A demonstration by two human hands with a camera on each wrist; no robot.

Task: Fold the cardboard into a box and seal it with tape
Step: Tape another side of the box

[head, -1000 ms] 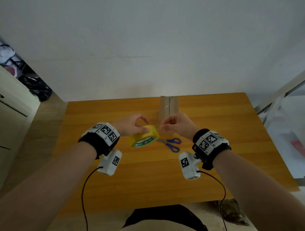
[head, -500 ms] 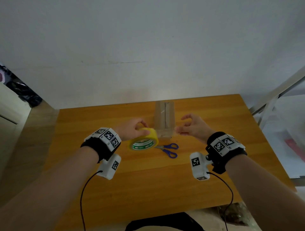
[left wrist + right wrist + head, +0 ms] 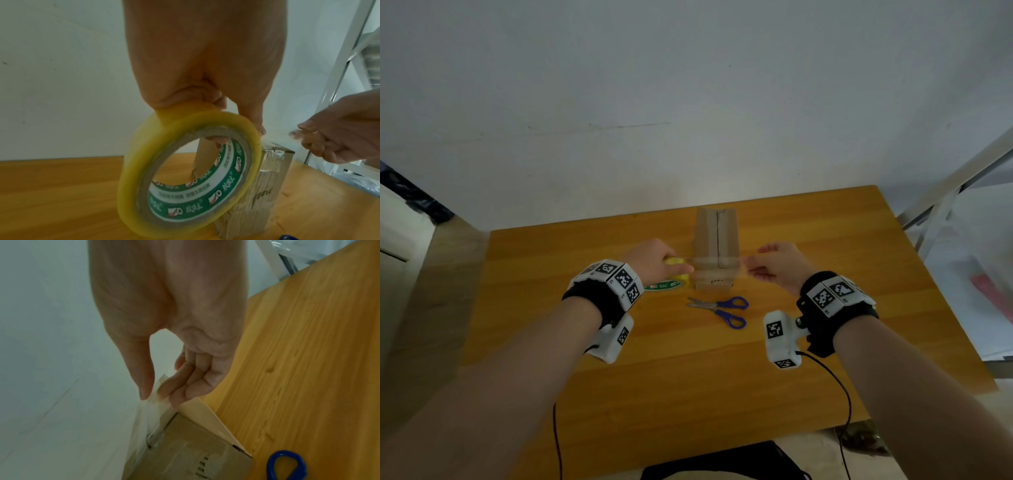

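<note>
The cardboard box (image 3: 717, 253) stands folded near the middle of the worktop's (image 3: 825, 359) far edge, its top flaps meeting along a centre seam. A clear strip of tape (image 3: 717, 263) is stretched across that top, crossing the seam near the box's nearer end.

The left hand (image 3: 654, 262) grips the yellow tape roll (image 3: 185, 172) just beside the box's left side, with a fingertip hooked inside the core and the rest of the hand over the rim. The right hand (image 3: 779, 265) pinches the free end of the strip between thumb and fingertips (image 3: 164, 391), just off the box's right side and above its top corner.

The box looks light and hollow; it would likely slide or tip under a sideways pull, so the strip is best lowered with even tension from both hands. Its walls seem stiff along the edges, softer mid-panel. The tape is thin, limp and sticky, apt to crease or cling to itself if it goes slack; holding it by the very end, as now, seems right. The roll is rigid and best held through its core.

Blue-handled scissors (image 3: 722, 308) lie on the worktop just in front of the box, towards the near edge.
</note>
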